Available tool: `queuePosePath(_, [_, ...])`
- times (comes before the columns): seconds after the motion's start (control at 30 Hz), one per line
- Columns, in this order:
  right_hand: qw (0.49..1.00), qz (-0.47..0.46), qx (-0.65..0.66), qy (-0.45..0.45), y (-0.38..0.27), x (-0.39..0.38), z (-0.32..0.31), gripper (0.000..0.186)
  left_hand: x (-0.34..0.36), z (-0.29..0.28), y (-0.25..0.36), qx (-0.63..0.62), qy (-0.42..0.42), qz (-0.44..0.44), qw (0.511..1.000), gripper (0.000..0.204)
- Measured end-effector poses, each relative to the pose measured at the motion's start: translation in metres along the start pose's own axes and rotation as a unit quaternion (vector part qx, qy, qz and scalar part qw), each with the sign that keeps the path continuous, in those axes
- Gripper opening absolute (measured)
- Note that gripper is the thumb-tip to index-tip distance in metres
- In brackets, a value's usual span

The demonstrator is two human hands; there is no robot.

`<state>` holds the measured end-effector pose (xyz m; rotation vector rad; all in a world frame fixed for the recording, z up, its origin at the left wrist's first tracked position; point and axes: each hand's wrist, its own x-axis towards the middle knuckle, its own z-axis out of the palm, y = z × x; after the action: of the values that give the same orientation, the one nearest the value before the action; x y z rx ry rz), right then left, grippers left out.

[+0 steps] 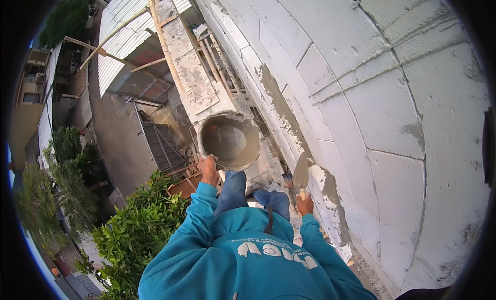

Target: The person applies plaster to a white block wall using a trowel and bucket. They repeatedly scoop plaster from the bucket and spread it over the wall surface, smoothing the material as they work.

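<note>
My left hand [209,170] grips the near left edge of a mortar-crusted bucket [230,141] with wet grey mortar low inside it, held over my legs in blue jeans. My right hand [304,203] is closed on the handle of a trowel [301,171], whose mortar-coated blade points up beside the wall's lower ledge. Grey mortar [279,96] is smeared in a broken strip along that ledge.
I am on a narrow scaffold walkway [191,67] with bamboo poles [160,26]. A wall of white blocks [377,119] rises on the right. At left, far below, are a paved yard [116,145], a corrugated roof [124,21] and leafy trees [139,227].
</note>
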<state>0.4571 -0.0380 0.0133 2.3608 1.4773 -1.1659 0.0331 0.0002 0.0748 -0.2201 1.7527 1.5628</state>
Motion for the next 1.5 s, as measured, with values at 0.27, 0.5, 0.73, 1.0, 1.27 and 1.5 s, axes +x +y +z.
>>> queuePosePath(0.27, [0.998,-0.017,-0.057,-0.037,0.058,-0.032,-0.035,0.068,0.001,-0.042,0.034,-0.108,0.081,0.012,0.991,0.03])
queuePosePath(0.5, [0.994,-0.048,-0.092,-0.022,0.044,-0.049,-0.065,0.06,0.004,-0.115,0.054,-0.143,0.249,0.005,0.958,0.028])
queuePosePath(0.73, [0.974,-0.187,-0.128,-0.015,-0.125,-0.022,-0.088,0.051,0.024,-0.128,0.087,-0.151,0.311,0.024,0.938,0.042])
queuePosePath(1.0, [0.833,-0.537,-0.134,-0.009,-0.39,-0.015,-0.098,0.045,0.071,-0.074,0.124,-0.108,0.23,0.076,0.964,0.039])
queuePosePath(1.27, [0.74,-0.597,-0.301,0.076,-0.537,-0.009,-0.057,0.037,0.085,0.014,0.162,-0.028,0.076,0.109,0.991,0.037])
queuePosePath(1.5, [0.764,-0.53,-0.359,0.078,-0.534,-0.006,-0.041,0.033,0.095,0.063,0.174,-0.059,0.048,0.093,0.993,0.038])
